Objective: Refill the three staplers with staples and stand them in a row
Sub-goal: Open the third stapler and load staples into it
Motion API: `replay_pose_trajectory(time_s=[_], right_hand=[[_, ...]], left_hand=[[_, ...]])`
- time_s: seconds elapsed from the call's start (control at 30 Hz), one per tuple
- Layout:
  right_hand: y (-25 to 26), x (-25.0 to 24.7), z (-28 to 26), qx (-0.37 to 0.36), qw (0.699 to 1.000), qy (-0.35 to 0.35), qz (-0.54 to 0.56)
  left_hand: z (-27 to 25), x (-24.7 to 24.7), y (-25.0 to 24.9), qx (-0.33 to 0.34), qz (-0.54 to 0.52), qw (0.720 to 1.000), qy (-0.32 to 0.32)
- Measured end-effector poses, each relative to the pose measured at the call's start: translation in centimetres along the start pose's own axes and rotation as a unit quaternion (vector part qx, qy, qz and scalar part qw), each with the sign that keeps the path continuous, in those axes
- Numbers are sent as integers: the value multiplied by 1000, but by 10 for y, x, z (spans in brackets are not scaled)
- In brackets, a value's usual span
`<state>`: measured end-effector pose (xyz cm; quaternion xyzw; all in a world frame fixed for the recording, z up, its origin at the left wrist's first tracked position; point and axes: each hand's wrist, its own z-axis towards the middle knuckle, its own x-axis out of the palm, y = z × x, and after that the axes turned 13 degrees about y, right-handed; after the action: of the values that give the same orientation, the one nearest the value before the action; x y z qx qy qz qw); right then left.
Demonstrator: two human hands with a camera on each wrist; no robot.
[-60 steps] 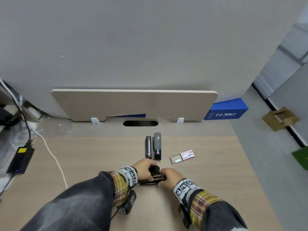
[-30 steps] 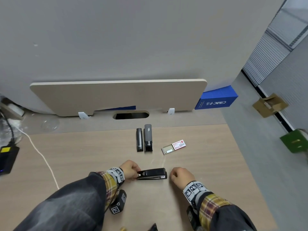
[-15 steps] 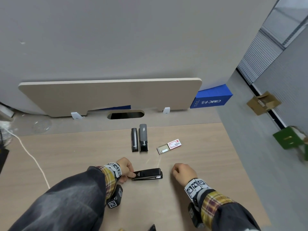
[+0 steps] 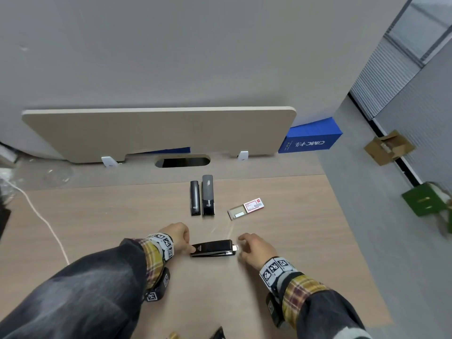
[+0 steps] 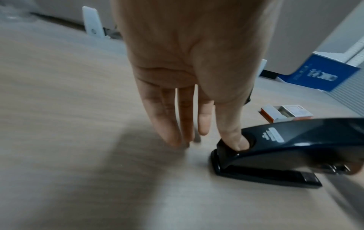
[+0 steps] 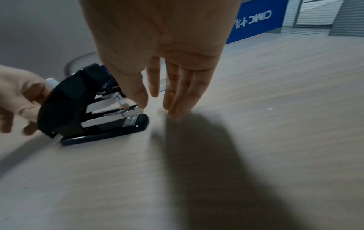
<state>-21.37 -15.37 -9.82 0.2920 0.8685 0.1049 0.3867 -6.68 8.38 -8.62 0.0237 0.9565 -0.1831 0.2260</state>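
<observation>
A black stapler (image 4: 212,248) lies flat across the table in front of me, its metal staple tray (image 4: 234,247) sticking out of the right end. My left hand (image 4: 184,241) is at its rear end. In the left wrist view the thumb (image 5: 235,142) presses the rear button of the stapler (image 5: 295,140), and the other fingers point straight down to the table. My right hand (image 4: 242,245) hovers open at the front end, thumb (image 6: 140,101) beside the protruding tray (image 6: 128,109). Two more staplers (image 4: 195,201) (image 4: 208,198) lie side by side further back. An opened staple box (image 4: 245,208) lies to their right.
A wooden divider panel (image 4: 159,130) stands along the back of the table, with a cable slot (image 4: 182,161) below it. A white cable (image 4: 46,223) runs across the left side. A blue box (image 4: 310,138) sits past the right rear corner. The table edge (image 4: 342,216) runs down the right.
My right hand let go of the black stapler, drew away, then came back to its front end. The metal tray now sticks out there. My left hand stays at the rear.
</observation>
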Motion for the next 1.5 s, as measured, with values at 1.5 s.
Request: replay_pose_trajectory(time_s=[1.5], right_hand=[[27, -83, 82, 66, 992, -53, -93]], left_hand=[[45, -7, -63, 116, 217, 966, -77]])
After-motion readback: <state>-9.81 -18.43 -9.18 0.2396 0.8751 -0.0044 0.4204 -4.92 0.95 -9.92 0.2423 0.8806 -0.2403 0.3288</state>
